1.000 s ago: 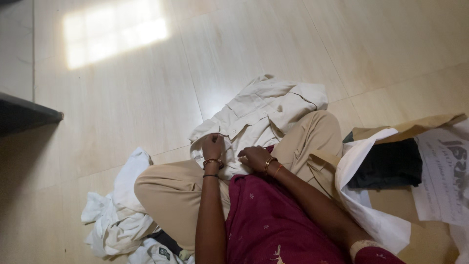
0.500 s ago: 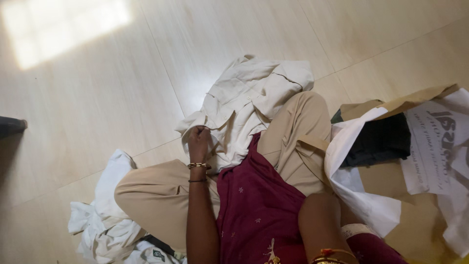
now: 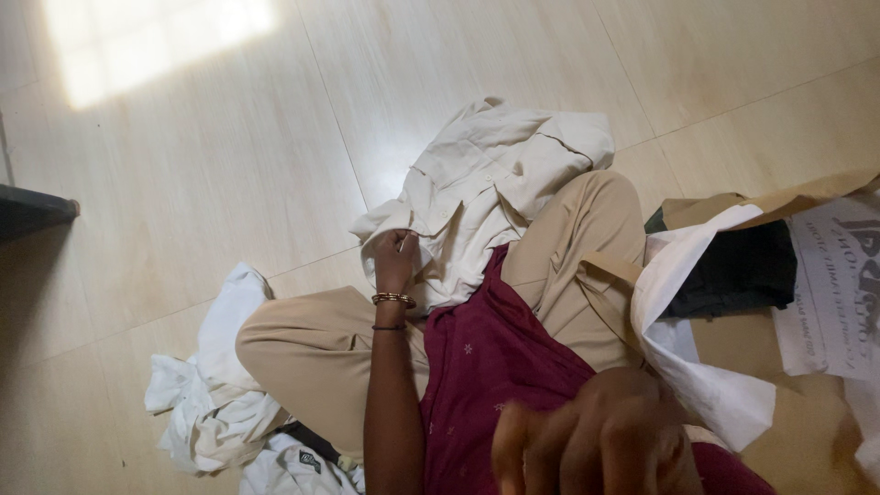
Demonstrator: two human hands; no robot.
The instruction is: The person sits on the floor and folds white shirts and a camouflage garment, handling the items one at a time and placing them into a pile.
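A cream shirt (image 3: 495, 179) lies crumpled over my crossed legs and the tiled floor. My left hand (image 3: 395, 259), with bangles at the wrist, pinches the shirt's edge near its collar. My right hand (image 3: 591, 445) is raised close to the camera at the bottom of the view, blurred, fingers curled; whether it holds anything is unclear. I sit in beige trousers (image 3: 312, 353) and a maroon top (image 3: 495, 367).
A pile of white clothes (image 3: 220, 403) lies at my left knee. To the right are a brown paper bag (image 3: 779, 206), a white bag (image 3: 697, 367) with a dark garment (image 3: 733, 270) in it, and a printed sheet (image 3: 839, 293). A dark furniture edge (image 3: 32, 211) juts in at left.
My right hand left the shirt, drew back toward me and rose close to the camera. My left hand kept its hold on the shirt's edge.
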